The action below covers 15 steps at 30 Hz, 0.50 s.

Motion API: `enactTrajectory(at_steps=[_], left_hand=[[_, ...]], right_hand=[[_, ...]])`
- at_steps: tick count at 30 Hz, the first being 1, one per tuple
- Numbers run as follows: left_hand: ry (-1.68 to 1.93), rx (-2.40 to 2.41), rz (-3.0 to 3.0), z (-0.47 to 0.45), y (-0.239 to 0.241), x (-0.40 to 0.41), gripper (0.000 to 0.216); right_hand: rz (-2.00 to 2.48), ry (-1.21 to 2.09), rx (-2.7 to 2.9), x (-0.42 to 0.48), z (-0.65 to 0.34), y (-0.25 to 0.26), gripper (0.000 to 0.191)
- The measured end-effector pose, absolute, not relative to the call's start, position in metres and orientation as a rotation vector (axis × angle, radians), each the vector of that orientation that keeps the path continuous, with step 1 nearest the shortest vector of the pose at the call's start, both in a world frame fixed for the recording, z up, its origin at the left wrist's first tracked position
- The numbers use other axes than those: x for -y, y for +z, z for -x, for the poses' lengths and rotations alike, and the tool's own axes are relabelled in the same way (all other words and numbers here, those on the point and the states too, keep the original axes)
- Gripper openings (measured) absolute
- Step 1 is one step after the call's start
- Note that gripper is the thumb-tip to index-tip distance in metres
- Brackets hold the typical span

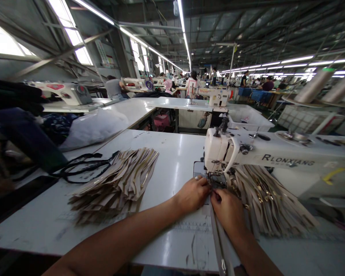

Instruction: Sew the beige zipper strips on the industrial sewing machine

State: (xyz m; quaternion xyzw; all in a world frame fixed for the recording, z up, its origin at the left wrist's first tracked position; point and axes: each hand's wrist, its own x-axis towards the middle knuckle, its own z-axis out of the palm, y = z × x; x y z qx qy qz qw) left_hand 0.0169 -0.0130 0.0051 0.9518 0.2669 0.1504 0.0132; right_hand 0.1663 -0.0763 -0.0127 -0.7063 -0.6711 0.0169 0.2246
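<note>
At the needle of a white sewing machine (227, 153), both hands meet close together. My left hand (194, 193) is closed, its fingertips pressed down by the presser foot. My right hand (228, 211) pinches the upper end of a beige zipper (220, 239). That zipper hangs toward me over the table's front edge, with a metal pull near its lower end. The left fingertips touch the zipper's end too, though their grip is partly hidden. A pile of similar zippers with gold teeth (264, 203) lies right of the right hand, under the machine arm.
Left on the white table (172, 153) lies a thick stack of beige zipper strips (117, 184), beside black straps (86, 166). A white plastic bag (94, 126) sits behind. Thread cones (313, 86) stand at right. Another sewing machine (212, 96) and a white bin (248, 118) are ahead.
</note>
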Motion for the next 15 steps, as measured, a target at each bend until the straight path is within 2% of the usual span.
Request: enactTrajectory(at_steps=[10, 15], left_hand=[[0.472, -0.907, -2.917, -0.0208, 0.0056, 0.0093, 0.023], [0.495, -0.856, -2.93, -0.0187, 0.005, 0.0061, 0.023]], right_hand=[[1.899, -0.124, 1.956, 0.0781, -0.1673, -0.016, 0.017], [1.916, -0.109, 1.983, 0.0782, -0.1668, -0.0143, 0.02]])
